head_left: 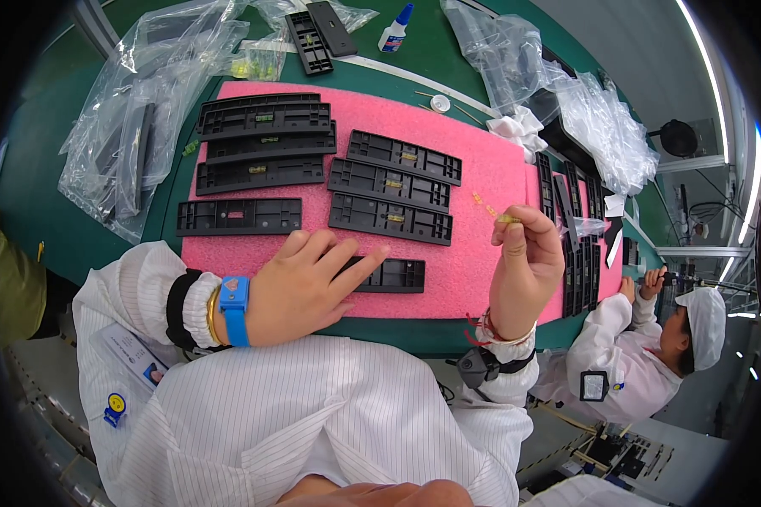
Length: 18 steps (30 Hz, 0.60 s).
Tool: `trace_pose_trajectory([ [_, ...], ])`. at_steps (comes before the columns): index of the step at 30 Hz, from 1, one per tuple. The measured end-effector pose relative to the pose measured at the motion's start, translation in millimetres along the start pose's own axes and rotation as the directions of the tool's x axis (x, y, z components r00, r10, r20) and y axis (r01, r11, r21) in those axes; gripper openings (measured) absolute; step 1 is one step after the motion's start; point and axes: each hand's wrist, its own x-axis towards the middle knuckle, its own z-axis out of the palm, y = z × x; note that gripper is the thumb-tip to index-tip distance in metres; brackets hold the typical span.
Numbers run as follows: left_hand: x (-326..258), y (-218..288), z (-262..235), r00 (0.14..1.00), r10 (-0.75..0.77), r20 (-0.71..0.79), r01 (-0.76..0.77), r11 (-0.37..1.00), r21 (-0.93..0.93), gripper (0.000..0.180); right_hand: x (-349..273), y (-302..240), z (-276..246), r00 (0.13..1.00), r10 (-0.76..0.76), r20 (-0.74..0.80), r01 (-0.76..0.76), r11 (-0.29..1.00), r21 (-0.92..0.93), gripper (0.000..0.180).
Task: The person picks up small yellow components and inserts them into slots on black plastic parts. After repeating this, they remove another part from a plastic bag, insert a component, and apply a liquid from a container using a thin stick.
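1. Head view, your left hand [300, 283]: palm down, fingers loosely spread, grasping nothing that could be seen. It lay across the left part of the nearest black bar [397, 276]; the fingers hid that end, so you could not tell how firmly they pressed.
2. Your right hand [528, 262]: raised at the right of that bar, thumb and forefinger closed in a pinch, the other fingers curled in behind. Held at the tips was a small yellow vial [507, 219], above the pink foam mat [492, 156] and well apart from the bar.
3. Just beyond the pinch, loose yellow pieces [479, 198] lay on the mat.
4. Past your left fingers, a middle column of three bars [391, 218] carried yellowish vials in their centres. Farther left stood another column of bars [238, 217], the upper ones overlapping.
5. Beyond the mat's far edge: a small white dish [440, 103] and a white bottle with a blue cap [395, 32].
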Motion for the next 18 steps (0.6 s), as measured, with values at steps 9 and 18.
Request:
trace_pose_trajectory([
  [9,-3.2,3.6,-1.6,1.000,0.001,-0.009,-0.001,1.000,0.017,0.091,-0.1,-2.4,-2.7,0.970,-0.190,0.150,0.240,0.676,-0.696,0.010],
  [18,-3.4,5.5,-3.2,0.999,-0.010,0.041,0.007,0.999,0.054,0.091,-11.8,40.5,-33.2,0.985,0.076,0.156,0.079,0.608,-0.790,0.012],
])
